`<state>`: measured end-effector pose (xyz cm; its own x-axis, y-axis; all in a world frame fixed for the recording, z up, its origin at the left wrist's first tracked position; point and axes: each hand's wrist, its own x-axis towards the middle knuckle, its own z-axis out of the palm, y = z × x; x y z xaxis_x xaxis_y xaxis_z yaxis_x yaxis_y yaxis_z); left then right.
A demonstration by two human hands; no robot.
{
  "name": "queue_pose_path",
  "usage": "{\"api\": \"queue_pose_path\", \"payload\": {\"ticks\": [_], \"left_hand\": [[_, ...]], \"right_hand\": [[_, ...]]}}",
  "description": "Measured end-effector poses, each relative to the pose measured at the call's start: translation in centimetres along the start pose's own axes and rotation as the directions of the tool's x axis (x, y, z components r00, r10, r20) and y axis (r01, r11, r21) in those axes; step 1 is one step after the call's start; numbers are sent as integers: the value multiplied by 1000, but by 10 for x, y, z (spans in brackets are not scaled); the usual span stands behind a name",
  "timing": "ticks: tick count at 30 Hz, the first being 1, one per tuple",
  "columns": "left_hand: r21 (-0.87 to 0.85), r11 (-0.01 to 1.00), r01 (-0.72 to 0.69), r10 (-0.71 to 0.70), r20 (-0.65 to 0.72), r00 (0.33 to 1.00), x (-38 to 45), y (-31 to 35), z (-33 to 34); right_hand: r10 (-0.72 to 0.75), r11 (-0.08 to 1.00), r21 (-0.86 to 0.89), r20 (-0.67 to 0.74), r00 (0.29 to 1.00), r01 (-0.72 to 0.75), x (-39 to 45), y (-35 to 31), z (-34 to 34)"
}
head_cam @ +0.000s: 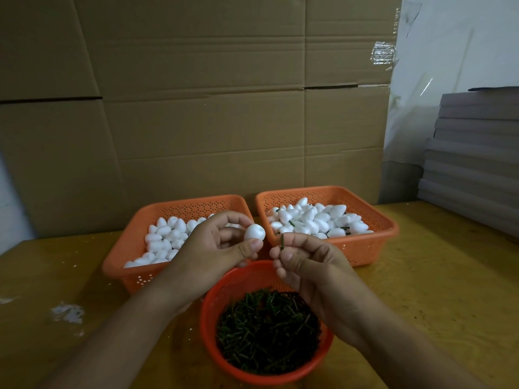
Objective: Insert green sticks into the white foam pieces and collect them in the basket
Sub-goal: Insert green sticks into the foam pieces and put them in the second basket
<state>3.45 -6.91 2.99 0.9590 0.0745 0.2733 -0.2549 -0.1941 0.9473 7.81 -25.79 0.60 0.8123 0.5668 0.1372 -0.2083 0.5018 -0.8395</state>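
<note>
My left hand pinches a white foam piece between thumb and fingers. Just to its right, my right hand pinches a short green stick, held upright, a small gap away from the foam. Both hands hover above a round red basket full of loose green sticks. Behind on the left, an orange basket holds plain white foam pieces. The orange basket at the back right holds foam pieces with green sticks in them.
All three baskets stand on a yellow wooden table. A wall of brown cardboard rises right behind the baskets. A stack of grey boards lies at the right edge. White crumbs are scattered on the table's left.
</note>
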Motion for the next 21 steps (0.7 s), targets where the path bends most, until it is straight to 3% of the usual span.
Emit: {"api": "queue_pose_path", "payload": {"ticks": [6, 9, 11, 13, 16, 21], "left_hand": [[-7, 1000, -8, 8, 12, 1000, -1, 1, -3], [-2, 999, -34, 34, 34, 999, -2, 1, -4], [21, 998, -64, 63, 26, 998, -3, 1, -5], [62, 994, -93, 93, 16, 996, -3, 2, -6], [93, 989, -116, 115, 17, 993, -5, 1, -6], [108, 989, -99, 97, 17, 995, -7, 2, -5]], "right_hand": [[4, 998, 70, 1, 1000, -4, -1, -1, -1], [-127, 970, -212, -34, 991, 117, -3, -2, 0], [-292, 828, -512, -44, 955, 230, -4, -3, -1], [-399, 678, -677, -10, 917, 288, -4, -2, -2], [-460, 578, -754, 15, 888, 313, -4, 1, 0], [-472, 610, -739, -48, 880, 287, -2, 5, -1]]}}
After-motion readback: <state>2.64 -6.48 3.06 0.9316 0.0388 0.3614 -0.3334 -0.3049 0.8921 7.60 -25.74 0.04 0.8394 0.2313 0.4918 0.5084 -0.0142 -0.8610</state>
